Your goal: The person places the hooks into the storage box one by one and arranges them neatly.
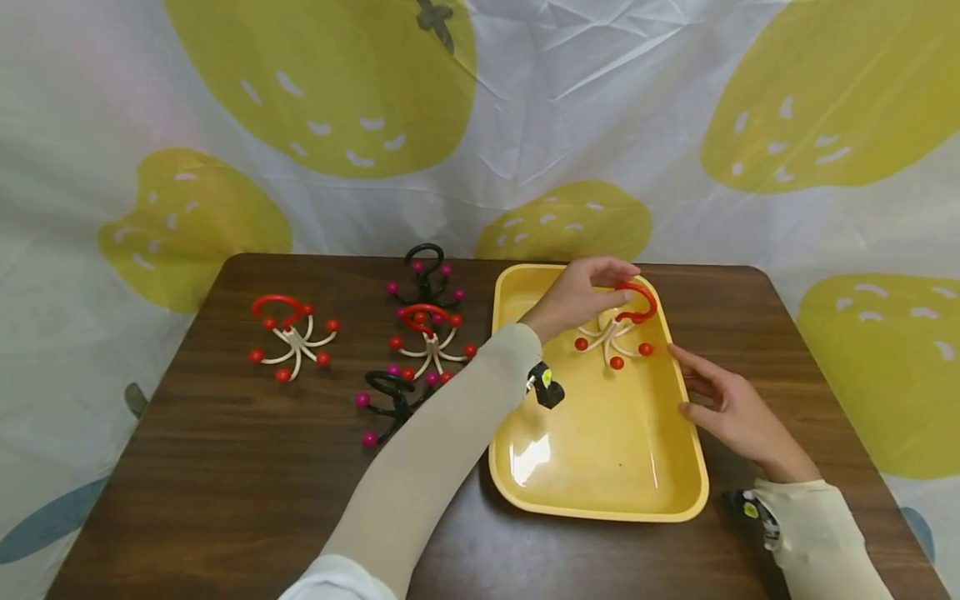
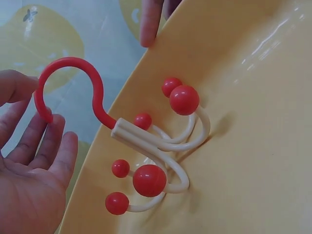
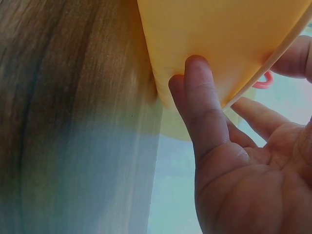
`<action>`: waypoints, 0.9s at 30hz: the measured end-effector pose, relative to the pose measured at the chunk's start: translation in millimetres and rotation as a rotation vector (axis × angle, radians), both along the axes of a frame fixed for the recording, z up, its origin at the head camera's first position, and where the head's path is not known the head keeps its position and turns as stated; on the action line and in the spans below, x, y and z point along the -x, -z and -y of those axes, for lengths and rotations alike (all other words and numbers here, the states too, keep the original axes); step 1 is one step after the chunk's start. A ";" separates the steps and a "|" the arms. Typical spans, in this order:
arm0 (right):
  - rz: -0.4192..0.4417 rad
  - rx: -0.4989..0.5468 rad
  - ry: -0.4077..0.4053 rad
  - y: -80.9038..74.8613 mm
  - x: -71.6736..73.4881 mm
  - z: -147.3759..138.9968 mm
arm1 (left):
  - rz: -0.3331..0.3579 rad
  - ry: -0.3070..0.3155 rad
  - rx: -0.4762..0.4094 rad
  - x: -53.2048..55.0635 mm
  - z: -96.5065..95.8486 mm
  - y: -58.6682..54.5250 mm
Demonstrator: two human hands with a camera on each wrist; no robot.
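Observation:
A white hand massager with a red hook handle and red ball tips stands in the far end of the yellow tray. My left hand reaches over the tray and pinches the free end of the hook between thumb and fingers; the lower fingers spread loosely in the left wrist view. Beneath the hook, the ball-tipped legs are close over the tray floor. My right hand is at the tray's right side, its extended fingers touching the outer wall and rim.
Left of the tray, a white and red massager lies between two black ones with magenta balls, one behind and one in front, partly covered by my left arm. Another white and red massager is farther left. A lemon-print cloth hangs behind the table.

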State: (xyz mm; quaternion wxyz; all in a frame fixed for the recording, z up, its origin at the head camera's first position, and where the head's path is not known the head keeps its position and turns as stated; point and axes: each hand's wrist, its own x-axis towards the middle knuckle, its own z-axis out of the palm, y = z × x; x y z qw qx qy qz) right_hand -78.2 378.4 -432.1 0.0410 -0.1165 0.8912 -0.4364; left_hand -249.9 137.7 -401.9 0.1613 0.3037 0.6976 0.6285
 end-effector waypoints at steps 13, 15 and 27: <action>-0.012 0.024 -0.008 -1.1 3.2 -0.5 | 0.000 -0.032 -0.044 -8.9 12.6 -13.6; -0.014 0.026 -0.011 -0.8 3.9 -0.8 | -0.001 -0.044 -0.044 -11.3 16.3 -16.4; 0.004 0.013 -0.002 -4.0 3.3 -1.4 | -0.021 -0.068 -0.087 -37.6 39.5 -33.7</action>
